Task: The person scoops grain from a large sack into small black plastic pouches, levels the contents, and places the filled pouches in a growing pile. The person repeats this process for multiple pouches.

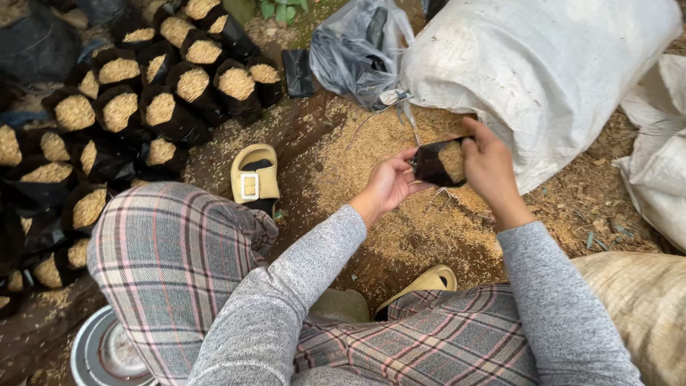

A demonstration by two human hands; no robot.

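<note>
Hands: two. Left hand [389,182] cupped under and round the near end of a small black bag [441,162]; right hand [488,166] clamped on the far side, thumb on the rim.
Small black bag: one, up between both hands, mouth tipped sideways, pale husk showing inside, roughly half full.
Filled bags [143,107]: way off to the left of the left hand, packed tight in rows, black with husk to the top. About two dozen in sight, but exact count not possible, since the row runs off the frame edge.
Husk pile [400,207]: one loose heap right below both hands, spread over the dirt.
White sack [543,71]: one big one, just beyond the right hand, lying on its side, mouth towards the pile.
Smaller white sacks: one more at far right [661,157], plus one tan sack [643,307] beside the right elbow.
Grey plastic bag [357,50]: one, crumpled, past the left hand, next to the white sack.
Sandals: two, yellowish. One [254,175] left of the left hand, one [429,280] under the forearms.
Metal bowl [107,354]: one, bottom left, behind the left knee, partly hidden by the checked trousers.
In the way: knees and grey sleeves covering the near ground; right hand covering part of the bag's rim.
</note>
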